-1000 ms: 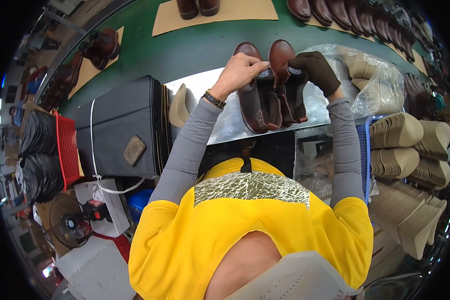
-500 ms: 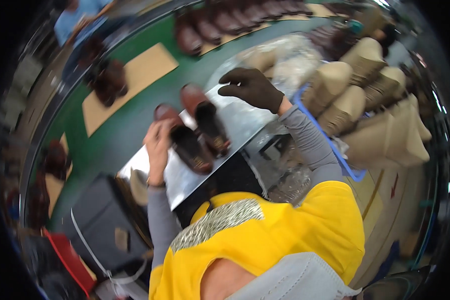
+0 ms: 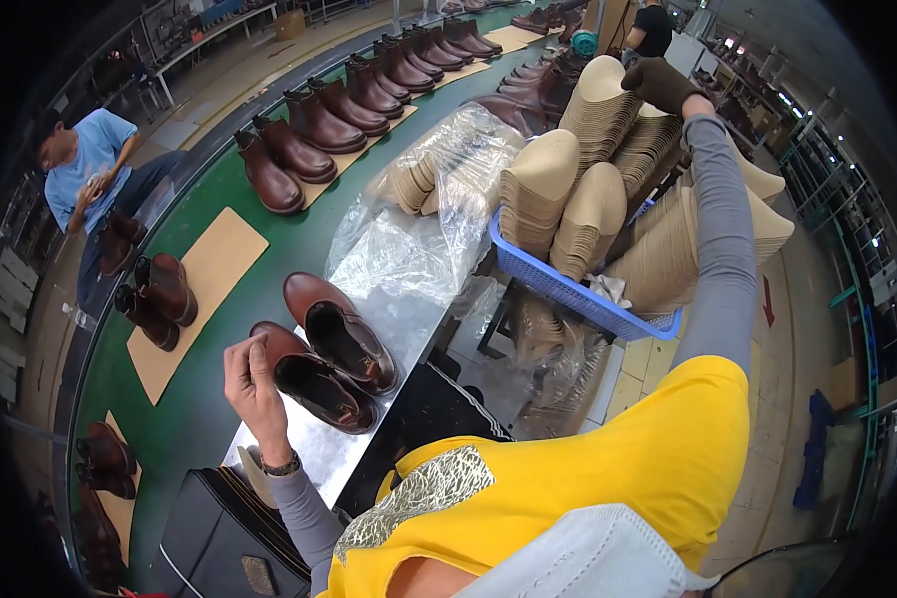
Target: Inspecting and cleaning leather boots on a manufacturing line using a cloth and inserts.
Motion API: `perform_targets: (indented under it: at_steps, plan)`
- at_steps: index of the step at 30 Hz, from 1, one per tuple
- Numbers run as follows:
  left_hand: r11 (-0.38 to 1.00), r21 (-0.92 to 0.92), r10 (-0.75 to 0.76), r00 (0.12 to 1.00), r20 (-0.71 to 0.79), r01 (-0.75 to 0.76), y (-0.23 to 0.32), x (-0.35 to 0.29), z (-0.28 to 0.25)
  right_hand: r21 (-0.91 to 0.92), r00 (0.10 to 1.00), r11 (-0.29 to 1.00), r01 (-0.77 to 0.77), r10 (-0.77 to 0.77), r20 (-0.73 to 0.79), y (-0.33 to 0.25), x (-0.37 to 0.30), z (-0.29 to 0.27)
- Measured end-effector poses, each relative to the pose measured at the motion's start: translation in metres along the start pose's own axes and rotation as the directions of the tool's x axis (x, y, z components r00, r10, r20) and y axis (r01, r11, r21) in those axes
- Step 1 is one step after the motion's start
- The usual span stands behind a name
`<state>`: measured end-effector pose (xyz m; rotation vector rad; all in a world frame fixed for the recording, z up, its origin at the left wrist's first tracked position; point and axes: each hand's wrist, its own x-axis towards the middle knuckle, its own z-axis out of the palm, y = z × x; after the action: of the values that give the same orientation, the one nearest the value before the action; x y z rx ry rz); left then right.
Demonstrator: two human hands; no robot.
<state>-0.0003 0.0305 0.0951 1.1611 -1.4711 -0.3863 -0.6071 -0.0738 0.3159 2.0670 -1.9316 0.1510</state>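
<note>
Two reddish-brown leather boots stand side by side on a shiny metal-topped board in front of me, dark inside: the left boot (image 3: pixel 314 384) and the right boot (image 3: pixel 341 319). My bare left hand (image 3: pixel 256 391) is at the toe of the left boot, fingers bent against its outer side. My right arm stretches far out to the right. My right hand (image 3: pixel 661 86), in a dark brown glove, has curled fingers at the top of a stack of tan insole-shaped boards (image 3: pixel 604 108). What its fingertips hold is hidden.
A blue plastic basket (image 3: pixel 578 291) carries several tan stacks. Clear plastic wrap (image 3: pixel 399 254) covers more of them. Finished brown boots (image 3: pixel 319 122) line a green conveyor belt (image 3: pixel 209 399), with pairs on cardboard (image 3: pixel 204 289). A seated person (image 3: pixel 95 164) is beyond the belt.
My right hand has moved from above the metal-topped board, out to the right, to the tan stacks. My left hand stays by the left boot's toe. The view has tilted up.
</note>
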Motion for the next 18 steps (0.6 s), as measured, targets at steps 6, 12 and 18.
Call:
perform_targets:
  at_steps: [6,12,18]
  plan:
    - [0.999,0.025,0.047,0.999,0.016,-0.047,0.01,0.006,0.001,-0.108,0.987,0.987,0.115,-0.127,-0.104,0.007,-0.008,0.019]
    - [0.984,-0.172,0.038,0.999,0.024,-0.034,0.043,0.019,0.014,-0.426,0.668,0.904,-0.034,-0.296,-0.682,-0.031,-0.009,-0.016]
    - [0.2,-0.871,-0.003,0.889,0.458,0.45,0.101,0.034,0.052,-0.502,0.455,0.75,0.429,-0.66,-0.597,-0.242,-0.059,-0.015]
